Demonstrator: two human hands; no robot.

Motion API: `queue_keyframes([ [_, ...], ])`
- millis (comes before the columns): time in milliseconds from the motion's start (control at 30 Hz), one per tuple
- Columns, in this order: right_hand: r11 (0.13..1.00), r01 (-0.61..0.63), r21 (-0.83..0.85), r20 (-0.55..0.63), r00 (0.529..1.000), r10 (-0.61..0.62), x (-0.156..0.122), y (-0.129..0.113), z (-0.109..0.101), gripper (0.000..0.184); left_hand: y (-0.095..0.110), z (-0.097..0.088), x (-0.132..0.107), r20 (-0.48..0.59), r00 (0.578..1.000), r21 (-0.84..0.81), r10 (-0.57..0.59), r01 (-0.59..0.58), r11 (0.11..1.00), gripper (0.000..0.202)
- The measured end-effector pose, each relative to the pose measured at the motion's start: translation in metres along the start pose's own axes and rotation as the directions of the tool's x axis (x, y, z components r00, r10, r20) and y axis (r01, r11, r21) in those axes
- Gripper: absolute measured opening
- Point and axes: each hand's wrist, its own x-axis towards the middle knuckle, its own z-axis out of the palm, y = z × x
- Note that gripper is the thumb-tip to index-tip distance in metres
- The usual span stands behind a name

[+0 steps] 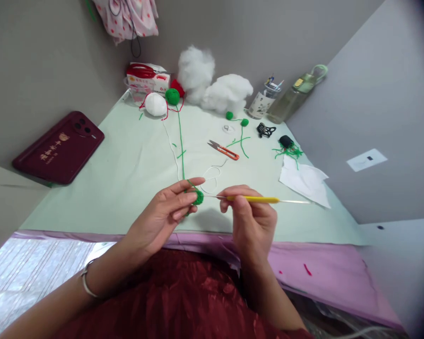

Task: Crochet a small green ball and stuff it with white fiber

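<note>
Pinches green crochet piece (198,197) in left hand (164,214) over near edge of table (120,188), steady for the tip; grips yellow crochet hook (254,199) in closed right hand (249,216) (yarn strand (181,141) over left index, likely for tension).

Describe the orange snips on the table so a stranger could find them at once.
Start at the pale green table top; near its middle, the orange snips lie flat just right of the long green yarn strand. They are the only orange-handled tool with short metal blades; the crochet hook in the right hand is yellow and thin.
</note>
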Motion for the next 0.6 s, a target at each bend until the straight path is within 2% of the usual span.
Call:
queue_keyframes([
  [100, 0.996, -0.083, 0.031, 0.073, 0.994, 0.081, 0.001, 0.000, 0.001, 0.016, -0.005, 0.001, -0.002, 0.019, 0.996, 0.145, 0.083, -0.085, 0.986, 0.028],
  [233, 0.981, -0.164, 0.099, 0.021, 0.986, 0.163, 0.000, 0.003, 0.000, 0.017, -0.007, 0.002, -0.004, 0.040, 0.986, 0.256, 0.163, -0.168, 0.952, 0.024],
  [333, 0.957, -0.209, 0.203, 0.046, 0.978, 0.204, 0.000, 0.003, -0.003, 0.021, -0.006, 0.000, -0.005, 0.018, 0.983, 0.291, 0.185, -0.182, 0.939, 0.023],
  [400, 0.965, -0.184, 0.189, 0.052, 0.983, 0.177, 0.000, 0.001, -0.003, 0.022, -0.006, -0.001, -0.005, 0.010, 0.980, 0.306, 0.199, -0.193, 0.932, 0.024],
  [467, 0.988, -0.122, 0.090, 0.044, 0.992, 0.119, -0.001, -0.002, -0.003, 0.022, -0.005, -0.001, -0.006, 0.011, 0.977, 0.324, 0.215, -0.207, 0.923, 0.025],
  [600, 0.980, 0.102, -0.168, 0.094, 0.992, -0.087, -0.005, -0.008, -0.003, 0.025, -0.005, 0.001, -0.007, -0.022, 0.966, 0.372, 0.258, -0.231, 0.899, 0.027],
])
